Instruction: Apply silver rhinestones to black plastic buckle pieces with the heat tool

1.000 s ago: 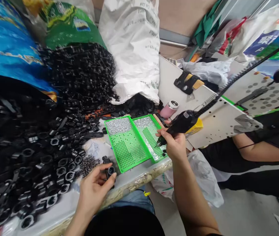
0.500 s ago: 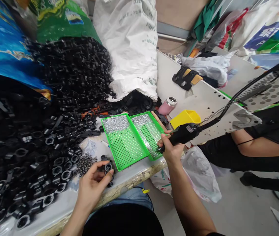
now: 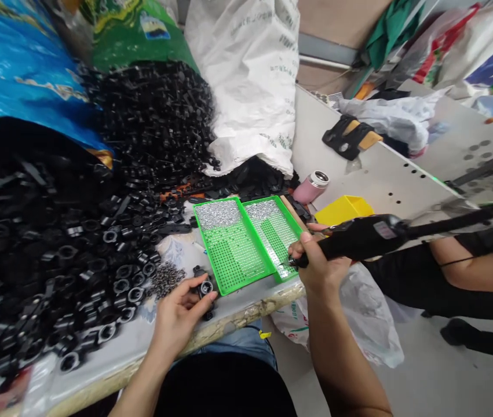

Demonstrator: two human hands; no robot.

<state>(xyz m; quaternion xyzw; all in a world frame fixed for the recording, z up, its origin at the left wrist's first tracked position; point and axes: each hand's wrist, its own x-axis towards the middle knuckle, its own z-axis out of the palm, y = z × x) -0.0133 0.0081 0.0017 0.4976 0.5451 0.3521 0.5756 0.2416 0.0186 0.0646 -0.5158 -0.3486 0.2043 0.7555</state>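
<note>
Two hands work at the near edge of the surface (image 3: 237, 315). The left hand (image 3: 176, 318) has its fingers (image 3: 209, 296) curled, grasping a small black plastic part (image 3: 205, 288) at the tips. The right hand (image 3: 322, 260) has its fingers (image 3: 311, 246) clenched round a black corded tool (image 3: 361, 240), whose fine tip sits at the edge of the right-hand one of two green perforated trays (image 3: 224, 284) (whether it touches, the view does not settle). Silver studs (image 3: 218, 213) lie at the trays' far ends. Just left of them is a small pile of dark metal pieces (image 3: 165, 279), then a big heap of black plastic parts (image 3: 55, 255). Right of the trays stand a yellow plastic scoop (image 3: 344, 209) and a pink flask (image 3: 311, 186). Farther off, at upper centre, slumps a white woven sack (image 3: 246, 81), and a co-worker's arm (image 3: 476, 272) shows at far right.
</note>
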